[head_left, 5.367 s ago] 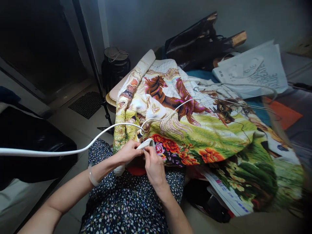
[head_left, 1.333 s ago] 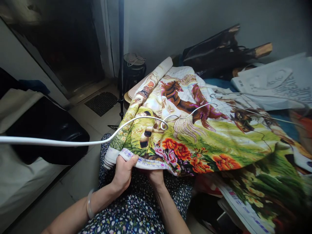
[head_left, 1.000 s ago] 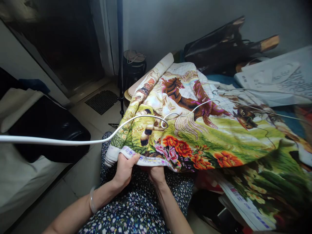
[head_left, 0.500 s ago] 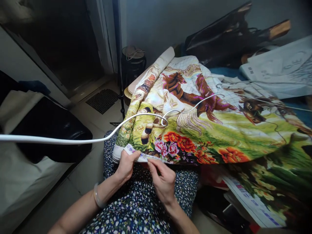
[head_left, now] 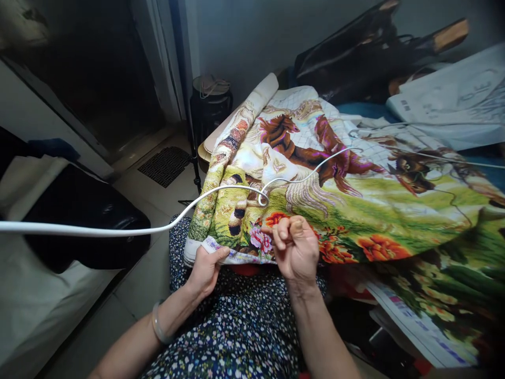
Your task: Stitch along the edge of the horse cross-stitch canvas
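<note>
A large cross-stitch cloth [head_left: 300,158] with brown horses, green grass and red and pink flowers lies over my lap and the surface beyond. Its left side is rolled into a thick tube [head_left: 232,139]. At the near left corner my left hand [head_left: 205,268] grips the cloth's white printed edge, thumb on top. My right hand [head_left: 296,247] is raised over the flowers near the front edge, palm up, fingers curled in. Whatever its fingers may pinch is too small or hidden to make out.
A white cable [head_left: 118,229] runs across the view, looping above the cloth. At the back right lie a black bag [head_left: 343,58] and a white plastic bag [head_left: 445,105]. A black stool [head_left: 211,105] and a thin stand pole [head_left: 193,131] are behind the roll.
My right hand has lifted from the cloth's front edge, moving right and up, and turned palm up. My left hand keeps its grip on the edge.
</note>
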The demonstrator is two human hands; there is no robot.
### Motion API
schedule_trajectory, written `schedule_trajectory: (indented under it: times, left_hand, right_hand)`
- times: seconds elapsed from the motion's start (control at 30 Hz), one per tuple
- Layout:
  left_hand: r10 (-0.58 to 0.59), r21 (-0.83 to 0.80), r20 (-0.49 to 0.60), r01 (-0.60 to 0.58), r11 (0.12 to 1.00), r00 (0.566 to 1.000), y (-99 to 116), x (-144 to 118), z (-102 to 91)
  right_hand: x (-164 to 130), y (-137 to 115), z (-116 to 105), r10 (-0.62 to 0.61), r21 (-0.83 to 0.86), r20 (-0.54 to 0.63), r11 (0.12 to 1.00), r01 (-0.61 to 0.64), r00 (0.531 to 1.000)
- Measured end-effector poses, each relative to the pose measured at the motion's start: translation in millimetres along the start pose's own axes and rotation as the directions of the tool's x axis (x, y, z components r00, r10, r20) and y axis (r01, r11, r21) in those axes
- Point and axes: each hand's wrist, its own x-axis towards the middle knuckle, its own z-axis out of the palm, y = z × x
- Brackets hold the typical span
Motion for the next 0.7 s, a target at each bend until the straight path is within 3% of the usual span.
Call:
schedule_trajectory:
  times: [0.13, 0.27, 0.4, 0.53, 0.6, 0.7]
  left_hand:
    - [-0.108, -0.037, 0.013, 0.108, 0.993, 0.994, 4.8, -2.8, -2.5]
    - [-0.224, 0.029, -0.078, 0.227, 0.974, 0.971, 11.2, -2.5, -9.5]
    - [-0.168, 0.054, -0.131, 0.176, 0.983, 0.977, 8.0, 2.5, -13.8]
    - [-0.091, 0.028, -0.099, 0.094, 0.995, 0.991, -1.6, 6.6, -14.4]
    - [-0.061, 0.003, -0.089, 0.061, 0.998, 0.994, -4.5, 7.1, -14.2]
    - [-0.05, -0.016, -0.097, 0.049, 0.999, 0.994, -4.8, 7.1, -13.9]
  right_hand:
    - [8.4, -1.7, -7.0, -0.09, -0.077, -0.002, 0.993, 0.089, 0.996]
    - [19.0, -3.7, -16.2, -0.174, -0.035, -0.106, 0.985, 0.171, 0.979]
    - [30.7, -24.3, -25.6, -0.391, -0.128, -0.202, 0.919, 0.372, 0.898]
    - [36.7, -36.3, -33.2, -0.468, -0.273, -0.241, 0.873, 0.403, 0.85]
    - [35.6, -34.2, -36.5, -0.462, -0.323, -0.234, 0.867, 0.38, 0.855]
    - [24.3, -21.5, -37.9, -0.329, -0.389, -0.148, 0.886, 0.251, 0.932]
